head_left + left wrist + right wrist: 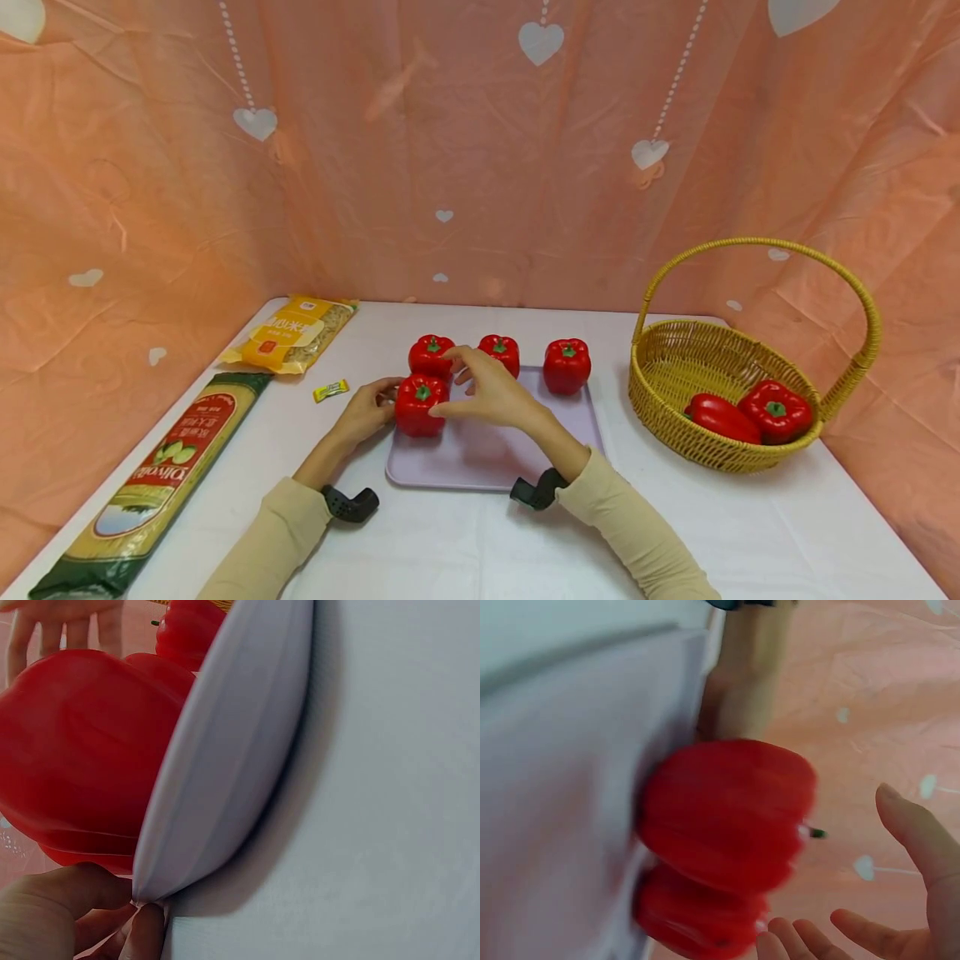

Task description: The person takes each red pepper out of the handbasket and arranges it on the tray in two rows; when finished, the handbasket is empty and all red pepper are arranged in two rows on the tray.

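Note:
My left hand (367, 412) pinches the rim of a lilac tray (487, 467) at its left side; the fingertips (147, 926) meet at the rim in the left wrist view. Right beside it, a red bell pepper (420, 407) stands upright on the tray with its green stem up. My right hand (491, 392) hovers over the tray, thumb and fingers spread, nothing between them. In the right wrist view a gap shows between that hand and the nearest pepper (731, 814). Three more peppers stand along the back: left (431, 357), middle (501, 353) and right (567, 367).
On the right, a woven basket (675, 417) with a tall handle holds a bell pepper (777, 412) and a longer red pepper (722, 418). At left lie a long pasta packet (161, 475), a yellow grain bag (296, 333) and a small yellow wrapped candy (331, 391). A curtain hangs behind.

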Motion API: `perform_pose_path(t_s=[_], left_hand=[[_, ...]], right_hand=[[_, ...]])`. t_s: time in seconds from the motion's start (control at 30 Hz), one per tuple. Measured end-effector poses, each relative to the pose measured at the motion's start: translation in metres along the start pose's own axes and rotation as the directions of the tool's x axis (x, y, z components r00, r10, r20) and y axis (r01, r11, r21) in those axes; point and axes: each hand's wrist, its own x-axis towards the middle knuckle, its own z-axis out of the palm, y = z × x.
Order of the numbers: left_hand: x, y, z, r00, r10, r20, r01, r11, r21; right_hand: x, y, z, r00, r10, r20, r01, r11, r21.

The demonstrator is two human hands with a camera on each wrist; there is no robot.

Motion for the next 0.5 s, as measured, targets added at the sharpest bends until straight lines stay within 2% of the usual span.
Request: perform_pose_path(t_s=[0.2, 0.4, 0.5], left_hand=[[0.0, 0.0, 0.0, 1.0, -0.005, 0.009, 0.005, 1.0, -0.014], [0.0, 0.0, 0.0, 1.0, -0.018, 0.01, 0.018, 0.999, -0.041], [0.0, 0.0, 0.0, 1.0, -0.023, 0.014, 0.024, 0.998, -0.052]], right_hand=[[-0.01, -0.007, -0.029, 0.999, -0.014, -0.038, 0.014, 1.0, 0.008], [-0.03, -0.004, -0.073, 0.992, -0.039, -0.124, 0.033, 0.998, -0.05], [-0.044, 0.003, -0.098, 0.984, -0.016, -0.178, 0.002, 0.997, -0.075]])
